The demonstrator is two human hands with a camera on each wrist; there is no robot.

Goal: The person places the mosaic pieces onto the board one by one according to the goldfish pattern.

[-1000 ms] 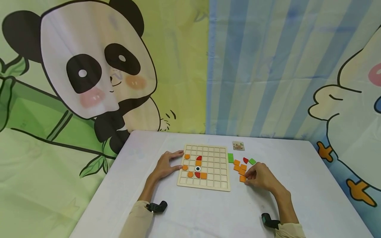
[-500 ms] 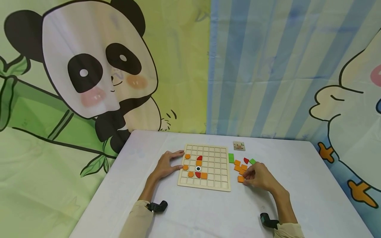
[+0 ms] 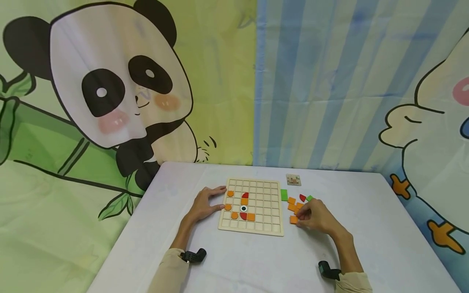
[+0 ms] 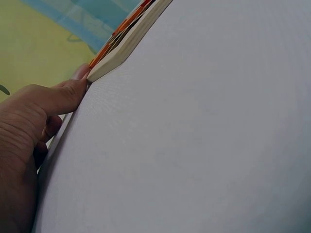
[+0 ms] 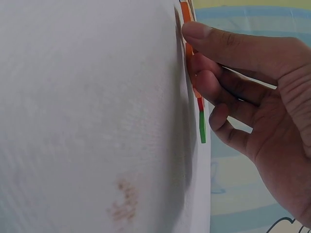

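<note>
A wooden grid board [image 3: 264, 211] lies on the table, with orange round pieces [image 3: 234, 215], orange squares [image 3: 250, 217], red quarter-round pieces [image 3: 245, 195] and an eye piece [image 3: 243, 208] on its left half. My left hand [image 3: 203, 205] touches the board's left edge, thumb and index finger spread apart; in the left wrist view the thumb [image 4: 68, 97] meets the board's edge [image 4: 116, 63]. Right of the board, my right hand [image 3: 316, 217] pinches an orange square tile [image 3: 294, 219] low at the tabletop. The fingertips partly hide this tile and others behind it.
Loose orange squares [image 3: 291, 200], a red quarter-round tile [image 3: 302, 197] and green tiles [image 3: 284, 195] lie between board and right hand. A small pattern card [image 3: 293, 180] lies farther back. The white table [image 3: 234, 264] ends at a printed curtain [image 3: 311, 101].
My right hand has slid slightly left along the table, and the orange square tile at its fingertips has moved left with it. My left hand has stayed at the board's edge.
</note>
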